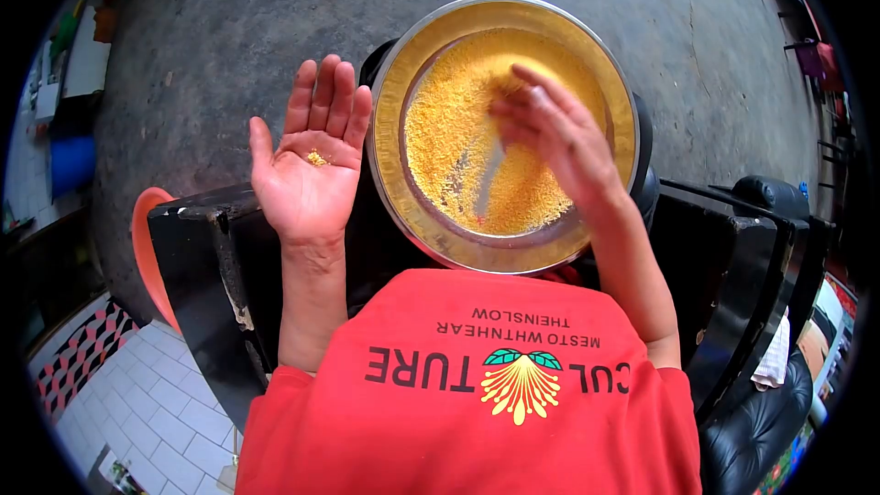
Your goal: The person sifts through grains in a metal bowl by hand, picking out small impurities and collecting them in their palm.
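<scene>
My left hand [310,160] is held palm up to the left of a wide metal basin [391,142], fingers stretched out. A small pinch of yellow grains [316,158] lies in the middle of its palm. Coarse yellow grain [449,105] is spread over the basin's bottom, with bare metal showing through near the centre. Over the basin hovers my right hand [550,128], blurred by motion, its fingers apart and loosely bent above the grain. The basin sits in front of my red shirt [458,312].
Black furniture panels [197,257] stand on both sides of me, with an orange curved rim [151,238] beyond the left one. Grey concrete floor [229,18] stretches ahead. White tiles [165,403] lie at lower left, and a black padded seat [761,422] is at lower right.
</scene>
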